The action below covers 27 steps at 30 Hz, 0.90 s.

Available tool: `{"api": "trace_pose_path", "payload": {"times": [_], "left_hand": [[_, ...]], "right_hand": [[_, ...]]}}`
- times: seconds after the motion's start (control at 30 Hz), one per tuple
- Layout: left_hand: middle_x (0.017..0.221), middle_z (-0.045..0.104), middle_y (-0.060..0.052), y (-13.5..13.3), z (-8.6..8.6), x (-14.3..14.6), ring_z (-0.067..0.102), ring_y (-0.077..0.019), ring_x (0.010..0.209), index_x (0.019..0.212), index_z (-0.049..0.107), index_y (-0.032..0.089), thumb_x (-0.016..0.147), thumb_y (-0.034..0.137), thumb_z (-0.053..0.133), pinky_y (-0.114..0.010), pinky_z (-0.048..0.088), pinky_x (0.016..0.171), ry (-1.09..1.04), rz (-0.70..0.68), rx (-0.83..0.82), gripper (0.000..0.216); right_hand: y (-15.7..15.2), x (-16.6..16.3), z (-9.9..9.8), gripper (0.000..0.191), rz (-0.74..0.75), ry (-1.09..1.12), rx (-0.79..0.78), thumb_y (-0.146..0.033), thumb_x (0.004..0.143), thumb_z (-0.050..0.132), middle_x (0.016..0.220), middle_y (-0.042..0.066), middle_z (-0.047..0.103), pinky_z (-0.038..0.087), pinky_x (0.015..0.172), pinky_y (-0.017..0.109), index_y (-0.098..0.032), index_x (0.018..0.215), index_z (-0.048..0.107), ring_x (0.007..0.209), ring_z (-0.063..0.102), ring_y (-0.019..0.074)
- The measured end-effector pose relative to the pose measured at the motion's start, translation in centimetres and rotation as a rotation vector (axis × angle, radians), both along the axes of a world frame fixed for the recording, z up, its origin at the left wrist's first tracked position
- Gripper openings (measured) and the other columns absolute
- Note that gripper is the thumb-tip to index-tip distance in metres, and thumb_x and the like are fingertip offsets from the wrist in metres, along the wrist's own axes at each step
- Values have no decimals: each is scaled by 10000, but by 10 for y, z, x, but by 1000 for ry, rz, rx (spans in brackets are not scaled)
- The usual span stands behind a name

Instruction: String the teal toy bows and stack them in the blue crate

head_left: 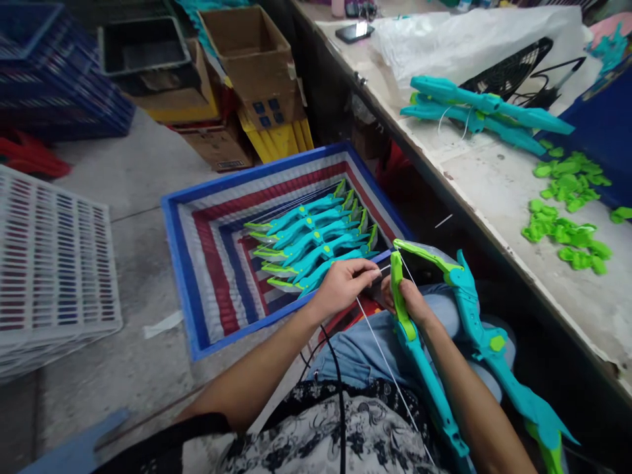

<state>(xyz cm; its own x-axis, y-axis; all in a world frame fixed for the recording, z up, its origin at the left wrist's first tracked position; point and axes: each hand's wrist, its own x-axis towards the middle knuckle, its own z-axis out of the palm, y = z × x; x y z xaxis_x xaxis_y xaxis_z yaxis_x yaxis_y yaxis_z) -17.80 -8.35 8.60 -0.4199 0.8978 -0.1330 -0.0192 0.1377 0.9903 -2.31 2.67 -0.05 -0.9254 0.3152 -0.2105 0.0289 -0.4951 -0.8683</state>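
My left hand [345,284] is closed, thumb and forefinger pinching a thin white string [375,329] beside the bow's tip. From there the string runs down across my lap. My right hand [415,303] is wrapped round the lime-green end of a teal toy bow [432,382], its fingers partly hidden behind that end. A second teal length [469,313] with a lime-green arm slants down to the right over my knee. The green ends come close together at the top; I cannot tell whether they are joined.
A blue-rimmed crate [178,263] with striped lining holds several teal bows [316,230]. On the workbench [494,191] at right lie more bows [484,108], lime-green parts [567,230], a fan [513,69] and a phone [354,31]. A white basket [54,257] and cardboard boxes [261,72] stand left and behind.
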Motion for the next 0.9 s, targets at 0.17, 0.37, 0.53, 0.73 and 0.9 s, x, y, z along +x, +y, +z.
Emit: {"api": "trace_pose_path", "payload": {"times": [0.17, 0.37, 0.53, 0.73, 0.9], "left_hand": [[716, 673, -14, 9, 4, -1, 591, -136, 684, 742, 678, 146, 798, 219, 566, -237, 453, 657, 160, -40, 63, 145], [753, 695, -19, 14, 5, -7, 607, -137, 705, 765, 694, 159, 819, 169, 549, -239, 460, 683, 317, -89, 113, 154], [769, 695, -29, 15, 5, -9, 618, -138, 720, 790, 699, 155, 839, 170, 553, -235, 458, 690, 407, -153, 155, 155], [770, 690, -29, 15, 3, -12, 622, -139, 720, 806, 699, 162, 851, 178, 543, -233, 456, 678, 436, -175, 156, 163], [771, 698, -24, 18, 3, -12, 617, -131, 709, 791, 695, 164, 831, 174, 565, -231, 458, 686, 406, -157, 151, 136]], "right_hand": [[0, -2, 3, 557, 5, -38, 31, -704, 728, 576, 492, -60, 448, 274, 358, 221, -172, 892, 578, 372, 395, 87], [1, -2, 5, 546, 3, -56, 51, -707, 725, 572, 490, -61, 445, 269, 361, 228, -185, 884, 581, 371, 399, 92], [0, -2, 3, 529, -14, -59, 36, -697, 729, 578, 492, -62, 448, 276, 355, 218, -179, 838, 570, 373, 397, 82], [0, -1, 1, 526, -15, -62, 29, -692, 723, 591, 486, -64, 457, 275, 354, 211, -176, 812, 549, 368, 401, 80], [0, -2, 2, 529, 4, -60, 47, -696, 722, 592, 493, -61, 462, 281, 361, 215, -177, 817, 550, 378, 414, 87]]}}
